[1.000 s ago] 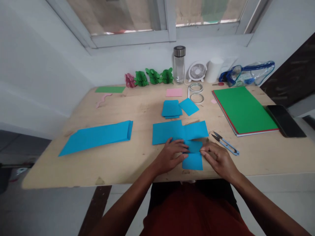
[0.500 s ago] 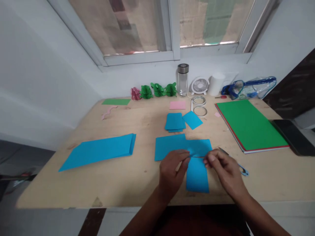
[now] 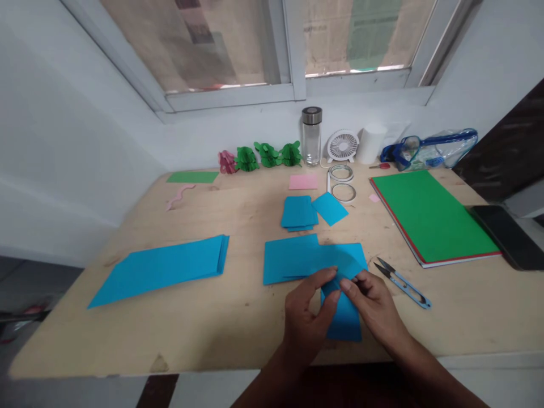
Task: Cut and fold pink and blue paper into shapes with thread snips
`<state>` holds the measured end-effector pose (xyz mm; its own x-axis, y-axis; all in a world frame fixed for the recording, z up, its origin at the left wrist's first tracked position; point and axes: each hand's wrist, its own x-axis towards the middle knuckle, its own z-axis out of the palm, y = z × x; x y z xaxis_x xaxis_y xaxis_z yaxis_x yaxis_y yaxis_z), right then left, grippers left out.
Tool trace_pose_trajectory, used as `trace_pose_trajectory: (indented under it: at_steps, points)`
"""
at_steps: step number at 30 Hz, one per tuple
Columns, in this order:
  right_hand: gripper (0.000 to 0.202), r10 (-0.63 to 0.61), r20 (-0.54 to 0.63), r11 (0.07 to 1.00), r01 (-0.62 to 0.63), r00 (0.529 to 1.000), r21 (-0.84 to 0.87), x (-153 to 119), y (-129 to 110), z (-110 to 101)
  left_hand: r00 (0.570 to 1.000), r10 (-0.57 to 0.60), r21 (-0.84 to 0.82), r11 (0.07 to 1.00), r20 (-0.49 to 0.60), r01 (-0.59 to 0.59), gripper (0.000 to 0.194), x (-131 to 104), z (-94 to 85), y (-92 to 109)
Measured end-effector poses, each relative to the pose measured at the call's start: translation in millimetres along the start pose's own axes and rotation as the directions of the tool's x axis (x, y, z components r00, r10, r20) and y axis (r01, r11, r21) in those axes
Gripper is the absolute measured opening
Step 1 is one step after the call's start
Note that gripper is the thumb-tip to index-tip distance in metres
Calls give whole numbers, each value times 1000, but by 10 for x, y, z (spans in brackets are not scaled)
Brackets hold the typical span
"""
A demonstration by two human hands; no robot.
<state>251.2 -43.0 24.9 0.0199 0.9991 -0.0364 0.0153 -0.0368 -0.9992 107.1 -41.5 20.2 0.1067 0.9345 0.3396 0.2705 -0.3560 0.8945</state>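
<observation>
Between my two hands, above the wooden table, is a small piece of blue paper, tilted upward. My right hand pinches its lower edge between thumb and fingers. My left hand has its thumb and fingertips closed at the paper's left corner. Under them lie other blue paper pieces, one reaching toward the table's front edge. To the right of my right hand rest blue-handled thread snips, blades pointing away. Past the hands is a stack of blue squares, with a loose blue square beside it.
Long blue paper strips lie at left. A green sheet stack and a black phone are at right. Along the wall stand green paper shapes, a glass bottle and a small fan. Tape rolls lie before the fan.
The paper between my hands was seen edge-on as a thin line; now its blue face shows. My hands have come closer together, and the snips are uncovered. The view has shifted slightly.
</observation>
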Motion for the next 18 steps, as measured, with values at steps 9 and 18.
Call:
trace_pose_trajectory:
  at_steps: [9, 18]
  points:
    - [31, -19, -10, 999, 19, 1000, -49, 51, 50, 33, 983, -182, -123, 976, 8, 182, 22, 53, -33, 16]
    - [26, -39, 24, 999, 39, 999, -21, 97, 78, 2, 957, -287, -214, 933, 36, 288, 24, 110, -14, 13]
